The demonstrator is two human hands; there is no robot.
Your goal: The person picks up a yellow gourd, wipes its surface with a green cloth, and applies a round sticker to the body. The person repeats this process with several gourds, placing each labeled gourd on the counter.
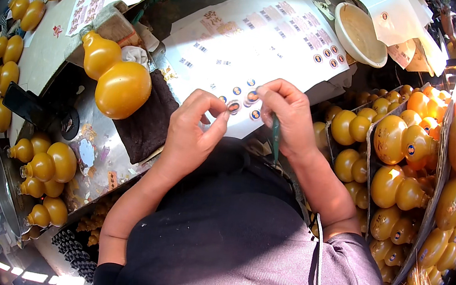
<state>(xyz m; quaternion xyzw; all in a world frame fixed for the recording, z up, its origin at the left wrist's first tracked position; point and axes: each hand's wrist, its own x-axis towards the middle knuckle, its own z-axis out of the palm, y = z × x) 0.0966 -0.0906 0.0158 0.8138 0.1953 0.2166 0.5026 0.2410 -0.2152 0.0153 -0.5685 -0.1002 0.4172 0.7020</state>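
The left hand [192,129] was curled over the near edge of a white sticker sheet [251,43], its thumb and forefinger pinched almost together right beside a small round sticker [234,107]; whether the fingertips actually had hold of that sticker could not be told. The right hand [285,115] rested on the same near edge, just to the right, fingers closed around a slim green tool [275,137] that pointed down toward the person's lap, with its fingertips touching another round sticker [252,96]. More round stickers lay in rows toward the sheet's far right corner.

On the worktop to the left of the sheet a large amber gourd [115,76] lay on its side against a dark cloth [145,121]. Smaller amber gourds [45,168] clustered near the worktop's left front edge, and others lined its far left edge. A white bowl [360,33] sat beyond the sheet's right corner. To the right, cardboard-divided trays [369,177] held many gourds [404,144], some already bearing round stickers.
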